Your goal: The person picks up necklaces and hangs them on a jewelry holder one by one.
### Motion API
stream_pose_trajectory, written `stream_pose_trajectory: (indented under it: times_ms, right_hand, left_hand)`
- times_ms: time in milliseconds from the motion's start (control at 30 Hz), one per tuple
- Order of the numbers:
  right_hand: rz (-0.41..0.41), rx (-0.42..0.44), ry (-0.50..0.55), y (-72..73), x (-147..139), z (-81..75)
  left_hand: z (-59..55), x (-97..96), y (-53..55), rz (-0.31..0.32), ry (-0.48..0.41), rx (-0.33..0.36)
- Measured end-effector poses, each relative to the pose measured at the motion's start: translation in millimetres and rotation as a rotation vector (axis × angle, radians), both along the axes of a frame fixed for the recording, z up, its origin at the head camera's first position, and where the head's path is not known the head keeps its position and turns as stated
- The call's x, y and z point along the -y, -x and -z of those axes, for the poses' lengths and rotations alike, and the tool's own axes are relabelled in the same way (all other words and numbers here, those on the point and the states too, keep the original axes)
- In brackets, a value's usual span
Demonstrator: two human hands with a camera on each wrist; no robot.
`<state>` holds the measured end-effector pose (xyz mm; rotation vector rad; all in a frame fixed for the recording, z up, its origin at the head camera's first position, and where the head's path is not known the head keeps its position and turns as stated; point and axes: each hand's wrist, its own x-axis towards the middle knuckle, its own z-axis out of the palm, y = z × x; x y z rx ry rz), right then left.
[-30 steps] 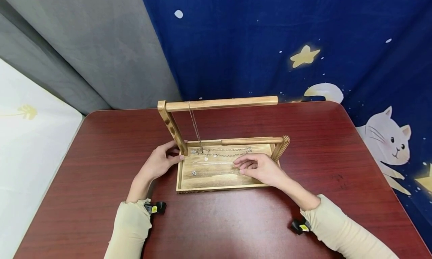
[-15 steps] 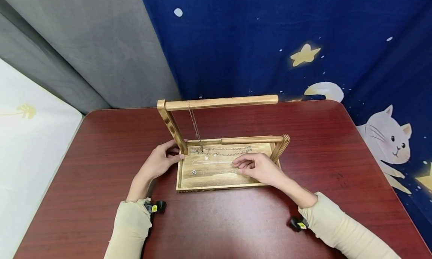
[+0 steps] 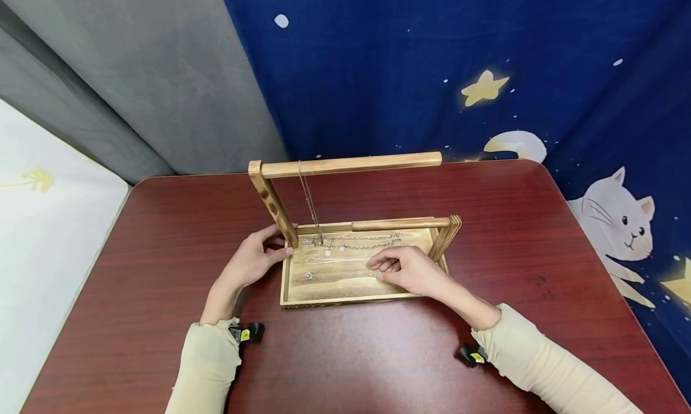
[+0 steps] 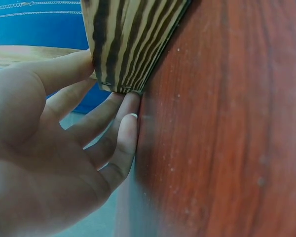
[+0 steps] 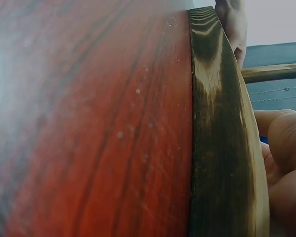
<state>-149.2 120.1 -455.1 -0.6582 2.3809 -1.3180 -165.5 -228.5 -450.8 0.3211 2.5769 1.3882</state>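
My left hand [image 3: 252, 258] grips the rear left corner of a wooden jewelry stand [image 3: 335, 299], thumb by its tall post [image 3: 274, 204]. In the left wrist view its fingers curl around the striped wooden end [image 4: 128, 44]. Low over the right half of the tray, my right hand [image 3: 407, 270] has bent fingers and the thumb near them. Its fingertips are at the right ends of a thin silver necklace [image 3: 335, 260] and a necklace with a round pendant [image 3: 308, 276]; I cannot tell whether it pinches either. The right wrist view shows this hand partly, behind the tray wall [image 5: 219, 123].
One necklace [image 3: 309, 198] hangs from the upper bar [image 3: 372, 161]. More chains [image 3: 361, 247] with small pendants lie along the tray's back. A lower bar [image 3: 399, 225] crosses from the right post [image 3: 447, 237]. The dark red table [image 3: 162, 282] reaches back to a blue curtain [image 3: 405, 72].
My right hand and forearm have shifted very slightly left. The left hand stays on the stand's corner, and the necklaces look unmoved.
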Motion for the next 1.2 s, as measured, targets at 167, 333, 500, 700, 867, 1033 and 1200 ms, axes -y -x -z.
stream_pose_trajectory:
  times_ms: [167,333,500,700,867,1033,1200]
  right_hand:
    - [0.001,-0.024,-0.021,-0.6,1.0,1.0]
    - [-0.006,-0.082,-0.04,-1.1,1.4,2.3]
    - [-0.008,-0.135,-0.08,-0.4,3.6,2.4]
    - [0.01,-0.161,-0.152,-2.5,8.7,0.4]
    - [0.027,-0.188,-0.21,-3.1,12.5,1.4]
    - [0.045,-0.214,-0.258,-3.1,14.8,2.0]
    - [0.06,-0.21,-0.271,-3.2,17.7,1.4]
  left_hand:
    - [1.0,-0.7,0.8,0.006,-0.003,-0.009]
    - [-0.3,-2.1,0.9,0.006,0.0,-0.003]
    - [-0.4,-2.3,0.5,0.004,0.001,-0.006]
    - [1.1,-1.2,0.2,-0.002,0.012,0.0]
    - [0.9,-0.2,-1.1,-0.006,0.015,0.001]
    - [0.1,-0.9,-1.7,-0.003,-0.004,0.001]
    - [-0.9,-1.6,-1.1,-0.005,-0.01,0.0]
